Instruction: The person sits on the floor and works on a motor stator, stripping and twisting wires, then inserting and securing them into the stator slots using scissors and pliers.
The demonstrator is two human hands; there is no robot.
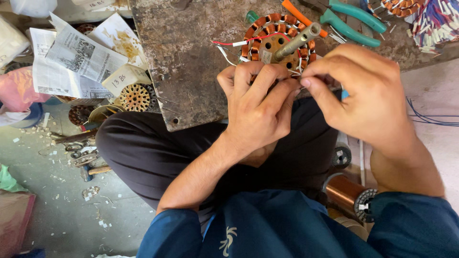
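- I see the wound stator on the board, my hands at its near edge.
- Pliers lie right of it.
- Newspapers lie left of the board.

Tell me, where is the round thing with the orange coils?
The coil ring lies on the worn board, top middle of the head view, just beyond the left hand and right hand. Green-handled pliers lie to its right.
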